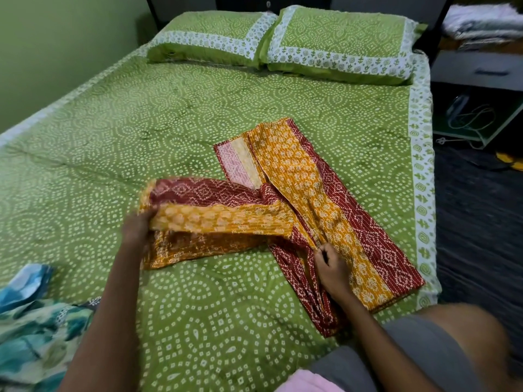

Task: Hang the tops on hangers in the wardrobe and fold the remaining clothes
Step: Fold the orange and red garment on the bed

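An orange and maroon printed garment [311, 193] lies on the green bedspread [169, 123], its long body running from the middle of the bed toward the near right edge. One part of it is lifted and folded leftward. My left hand [138, 227] grips the end of that lifted part, which looks blurred. My right hand [331, 267] pinches the garment at the fold, near its middle seam. A teal, blue and white printed garment [34, 321] lies crumpled at the bed's near left corner.
Two green pillows [283, 41] lie at the head of the bed. A green wall runs along the left. A grey bedside cabinet [481, 89] with cables stands at the right, stacked fabric [481, 21] above it. Pink cloth [308, 380] shows at the bottom edge.
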A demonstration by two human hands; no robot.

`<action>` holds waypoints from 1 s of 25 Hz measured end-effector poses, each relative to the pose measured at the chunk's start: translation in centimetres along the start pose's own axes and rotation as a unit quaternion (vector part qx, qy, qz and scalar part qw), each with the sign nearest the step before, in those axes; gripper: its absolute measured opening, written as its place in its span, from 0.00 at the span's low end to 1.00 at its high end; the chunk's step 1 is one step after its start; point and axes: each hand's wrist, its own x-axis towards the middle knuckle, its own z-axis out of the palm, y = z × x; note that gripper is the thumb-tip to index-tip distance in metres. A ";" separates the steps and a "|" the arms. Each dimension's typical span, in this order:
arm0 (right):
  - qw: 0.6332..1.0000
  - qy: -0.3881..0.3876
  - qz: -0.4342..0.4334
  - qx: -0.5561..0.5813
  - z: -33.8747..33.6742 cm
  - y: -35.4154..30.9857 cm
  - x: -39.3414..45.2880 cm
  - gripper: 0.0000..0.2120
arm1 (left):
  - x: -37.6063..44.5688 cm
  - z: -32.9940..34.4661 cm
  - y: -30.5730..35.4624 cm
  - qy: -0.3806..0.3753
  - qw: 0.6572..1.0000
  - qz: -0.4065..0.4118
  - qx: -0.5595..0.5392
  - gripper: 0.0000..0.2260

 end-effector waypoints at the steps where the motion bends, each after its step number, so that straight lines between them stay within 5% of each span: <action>1: 1.000 0.000 -0.001 -0.006 0.0 0.0 0.1 0.14 | 0.3 -0.9 -2.0 0.017 0.989 -0.015 0.145 0.16; 3: 1.000 -0.001 -0.001 -0.017 0.1 0.0 0.1 0.11 | 0.5 -1.7 -5.2 0.035 0.966 -0.007 0.257 0.15; 13: 0.999 0.000 -0.007 -0.036 0.0 -0.2 0.0 0.06 | -1.3 -1.4 -6.0 0.130 0.971 -0.034 0.199 0.16; 20: 0.999 -0.014 -0.015 -0.040 -0.4 -0.7 -0.4 0.07 | -0.4 -0.7 -3.8 0.097 0.975 -0.025 0.200 0.24; 25: 0.996 -0.001 -0.061 -0.070 -0.7 -1.8 -0.9 0.05 | 0.6 0.1 -3.6 0.157 0.953 0.071 0.249 0.19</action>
